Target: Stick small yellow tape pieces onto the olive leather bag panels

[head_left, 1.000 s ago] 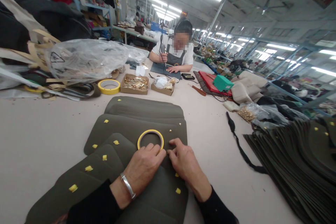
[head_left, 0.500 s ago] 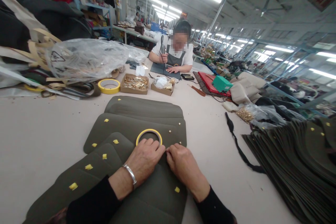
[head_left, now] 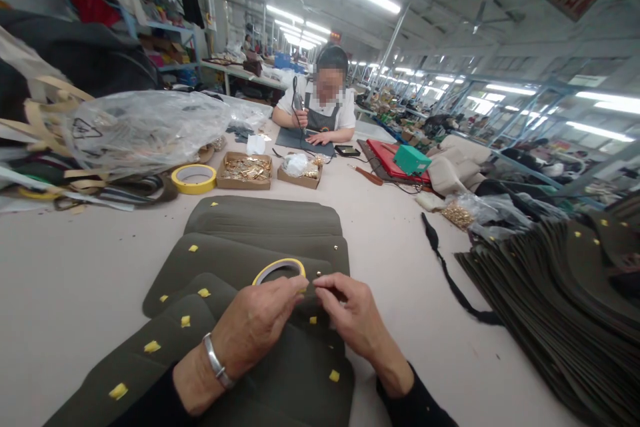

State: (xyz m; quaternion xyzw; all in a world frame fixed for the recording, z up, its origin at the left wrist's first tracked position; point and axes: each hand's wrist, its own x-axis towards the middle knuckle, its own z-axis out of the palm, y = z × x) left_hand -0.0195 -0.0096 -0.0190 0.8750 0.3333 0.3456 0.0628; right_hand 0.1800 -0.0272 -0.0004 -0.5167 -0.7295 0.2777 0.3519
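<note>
My left hand [head_left: 257, 313] is closed on a narrow roll of yellow tape [head_left: 280, 264], which is tilted up above the panels. A bit of yellow shows at its fingertips. Just to the right, my right hand [head_left: 353, 313] has thumb and forefinger drawn together in a pinch; whatever they hold is too small to make out. Both hands hover over dark olive panels [head_left: 280, 380] that overlap on the table. Small yellow tape pieces [head_left: 334, 375] are stuck on these panels, and small metal studs [head_left: 319, 274] show near the right edge of some.
A wider yellow tape roll [head_left: 194, 178], a box of gold metal parts [head_left: 245, 171] and a smaller box [head_left: 300, 173] stand beyond the panels. At right are a black strap [head_left: 450, 280] and stacked olive panels [head_left: 545, 300]. A co-worker [head_left: 320, 100] sits opposite with a tool.
My hands have lifted off the panel and their fingertips have drawn slightly apart. The tape roll is more tilted. A yellow piece now shows on the panel below my fingertips.
</note>
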